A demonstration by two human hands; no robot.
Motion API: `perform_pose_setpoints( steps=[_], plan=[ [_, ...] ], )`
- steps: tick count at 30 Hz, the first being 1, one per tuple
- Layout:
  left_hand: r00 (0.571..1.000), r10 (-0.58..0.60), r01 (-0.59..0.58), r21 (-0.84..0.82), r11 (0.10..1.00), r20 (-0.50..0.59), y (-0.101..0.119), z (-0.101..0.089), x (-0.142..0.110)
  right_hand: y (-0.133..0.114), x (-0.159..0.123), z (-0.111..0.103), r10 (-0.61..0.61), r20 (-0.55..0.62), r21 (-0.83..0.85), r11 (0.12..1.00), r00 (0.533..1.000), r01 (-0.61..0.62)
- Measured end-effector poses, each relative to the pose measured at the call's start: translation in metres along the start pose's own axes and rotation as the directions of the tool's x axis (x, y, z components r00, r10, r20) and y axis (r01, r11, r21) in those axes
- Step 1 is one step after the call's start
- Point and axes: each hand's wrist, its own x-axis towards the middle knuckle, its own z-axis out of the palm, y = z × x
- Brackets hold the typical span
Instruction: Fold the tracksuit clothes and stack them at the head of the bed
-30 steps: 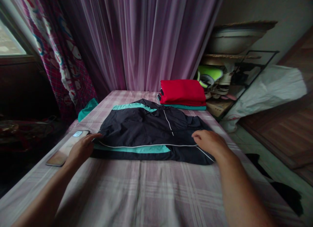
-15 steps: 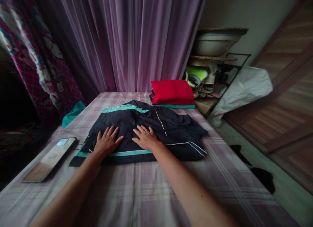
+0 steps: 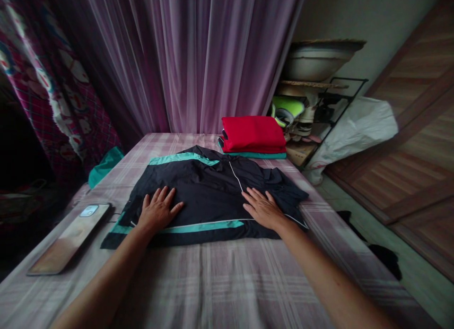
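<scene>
A dark jacket (image 3: pixel 209 192) with teal bands and thin white piping lies folded on a bed covered by a pale plaid sheet (image 3: pixel 220 281). My left hand (image 3: pixel 158 210) lies flat on the jacket's left part, fingers spread. My right hand (image 3: pixel 261 207) lies flat on its right part, fingers stretched out too. Neither hand holds anything. Behind the jacket a folded red garment (image 3: pixel 252 133) tops a small stack with a teal layer beneath.
A phone (image 3: pixel 71 237) lies on the sheet left of the jacket. A teal cloth (image 3: pixel 105 164) hangs at the bed's left edge. Purple curtains (image 3: pixel 198 59) hang behind. A metal rack (image 3: pixel 312 111) with shoes and a basin, and a white bag (image 3: pixel 358 125), stand at right.
My hands went from the jacket's outer edges to its middle, then my right hand slid back out to the right. The left hand stayed almost in place.
</scene>
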Motion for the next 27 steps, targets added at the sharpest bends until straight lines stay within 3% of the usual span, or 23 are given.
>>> perform_pose_setpoints(
  steps=[4,7,10,12,16,27],
  plan=[
    [1.000,-0.001,0.001,0.014,1.000,-0.001,0.003,-0.004,-0.002,-0.045,0.019,-0.020,0.042,-0.109,0.081,0.996,0.993,-0.033],
    [1.000,-0.005,0.005,0.019,1.000,-0.005,0.005,-0.006,-0.004,-0.101,0.039,-0.028,-0.080,-0.190,0.149,0.983,0.979,0.109],
    [1.000,-0.009,0.009,0.012,1.000,0.001,0.006,-0.007,-0.006,-0.144,0.053,-0.017,-0.260,-0.178,0.159,0.944,0.949,0.288],
    [1.000,-0.008,0.008,0.002,1.000,-0.002,0.006,-0.008,-0.007,-0.157,0.056,-0.003,-0.303,-0.106,0.153,0.936,0.947,0.317],
    [1.000,-0.006,0.006,-0.030,1.000,-0.012,0.006,-0.008,-0.008,-0.146,0.049,0.015,-0.259,-0.026,0.120,0.958,0.965,0.261],
    [0.996,-0.012,0.010,-0.026,1.000,-0.089,-0.010,-0.008,-0.018,-0.052,-0.010,0.023,-0.044,-0.090,0.004,0.999,0.995,0.044]
  ],
)
